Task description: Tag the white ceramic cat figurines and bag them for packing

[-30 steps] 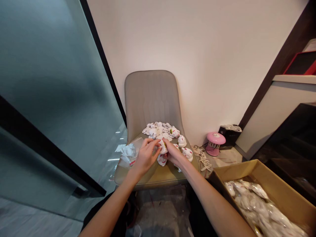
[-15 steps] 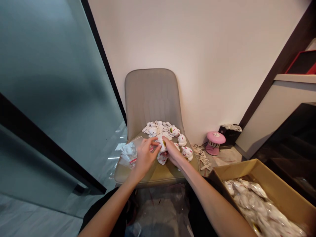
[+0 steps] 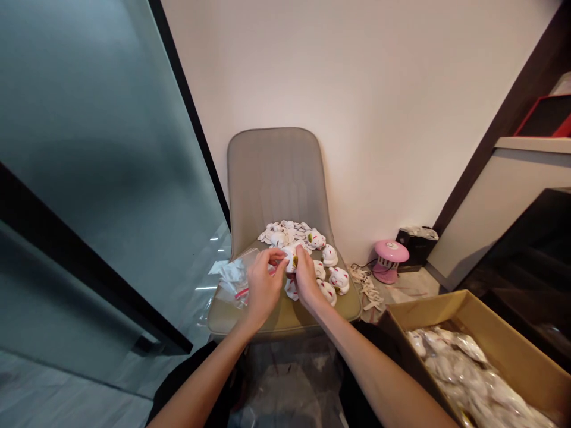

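Observation:
A white lucky cat figurine [image 3: 291,259] with a gold patch is held over the chair seat. My right hand [image 3: 306,276] is closed round its right side. From the left, my left hand [image 3: 264,279] pinches at the same figurine with thumb and forefinger; anything small between those fingertips is hidden. More white cat figurines [image 3: 339,279] with red and gold markings lie on the seat beside and below my right hand. Behind the hands spreads a heap of flat white pieces [image 3: 289,227]. Close to my left hand are clear zip bags [image 3: 234,279] with white contents.
The grey padded chair [image 3: 276,166] stands against the wall. A cardboard box [image 3: 473,303] of plastic-wrapped white figurines is at the right. Beyond it are a pink lamp-like device [image 3: 389,255] and white strips [image 3: 368,288] on the floor. A frosted glass door [image 3: 98,148] borders the left.
My right hand has turned more upright round the figurine, uncovering another cat figurine below its wrist. My left hand remains at the figurine's side. The view has shifted slightly.

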Available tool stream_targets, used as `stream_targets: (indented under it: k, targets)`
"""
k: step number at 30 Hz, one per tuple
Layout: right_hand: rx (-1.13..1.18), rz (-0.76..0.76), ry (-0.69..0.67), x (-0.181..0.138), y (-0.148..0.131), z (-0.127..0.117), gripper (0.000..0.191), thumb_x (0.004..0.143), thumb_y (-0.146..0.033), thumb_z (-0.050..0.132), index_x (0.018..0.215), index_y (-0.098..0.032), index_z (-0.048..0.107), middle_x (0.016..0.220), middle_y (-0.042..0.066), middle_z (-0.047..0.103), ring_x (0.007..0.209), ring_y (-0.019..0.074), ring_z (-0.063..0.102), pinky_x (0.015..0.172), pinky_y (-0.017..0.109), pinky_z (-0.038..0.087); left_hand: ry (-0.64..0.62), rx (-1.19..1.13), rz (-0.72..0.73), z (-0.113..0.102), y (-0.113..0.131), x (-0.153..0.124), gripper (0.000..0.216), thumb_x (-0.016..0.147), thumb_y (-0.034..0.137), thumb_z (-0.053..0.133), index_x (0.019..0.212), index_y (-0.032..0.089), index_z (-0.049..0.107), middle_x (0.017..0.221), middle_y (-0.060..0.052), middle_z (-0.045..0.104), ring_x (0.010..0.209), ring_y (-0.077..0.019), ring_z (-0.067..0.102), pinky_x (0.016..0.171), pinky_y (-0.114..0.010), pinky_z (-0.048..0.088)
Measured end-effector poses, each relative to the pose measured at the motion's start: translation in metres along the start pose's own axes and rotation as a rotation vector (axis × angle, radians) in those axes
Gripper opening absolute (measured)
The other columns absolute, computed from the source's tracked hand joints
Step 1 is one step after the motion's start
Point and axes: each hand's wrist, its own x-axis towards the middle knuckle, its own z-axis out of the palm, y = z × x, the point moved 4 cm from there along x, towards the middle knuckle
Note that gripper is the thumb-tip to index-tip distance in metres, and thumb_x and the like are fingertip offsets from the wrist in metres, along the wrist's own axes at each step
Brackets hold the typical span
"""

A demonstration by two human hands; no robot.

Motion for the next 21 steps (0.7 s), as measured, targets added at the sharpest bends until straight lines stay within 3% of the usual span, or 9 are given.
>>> stream_targets:
  k: [7, 15, 21]
  targets:
    - [-0.194, -0.129, 0.145, 0.000, -0.004, -0.003, 0.039, 0.090, -0.056, 0.043, 0.089, -0.019, 0.055, 0.081, 0.001, 0.058, 0.076, 0.0161, 0.051, 0.073, 0.028, 0.042, 0.046, -0.205, -0.245, 0.010, -0.008, -0.001, 0.017, 0.084, 0.030, 0.066, 0.097, 0.018, 0.063, 0.091, -0.005, 0.069, 0.080, -0.0164, 0.066, 0.070, -0.026, 0.051]
    - [-0.309, -0.242, 0.205, 0.000, -0.005, -0.002, 0.035, 0.093, -0.054, 0.040, 0.088, -0.020, 0.049, 0.076, -0.001, 0.053, 0.069, 0.0160, 0.048, 0.068, 0.029, 0.040, 0.081, -0.471, -0.466, 0.023, -0.020, 0.004, 0.022, 0.076, 0.027, 0.069, 0.093, 0.014, 0.063, 0.080, -0.006, 0.068, 0.070, -0.0142, 0.063, 0.064, -0.024, 0.049]
    - [-0.403, -0.332, 0.217, -0.004, -0.012, 0.001, 0.028, 0.095, -0.047, 0.040, 0.088, -0.022, 0.047, 0.075, 0.000, 0.053, 0.069, 0.0171, 0.049, 0.068, 0.030, 0.041, 0.121, -0.555, -0.549, 0.024, -0.025, 0.003, 0.021, 0.073, 0.024, 0.069, 0.090, 0.013, 0.064, 0.076, -0.005, 0.067, 0.067, -0.0133, 0.062, 0.063, -0.023, 0.048]
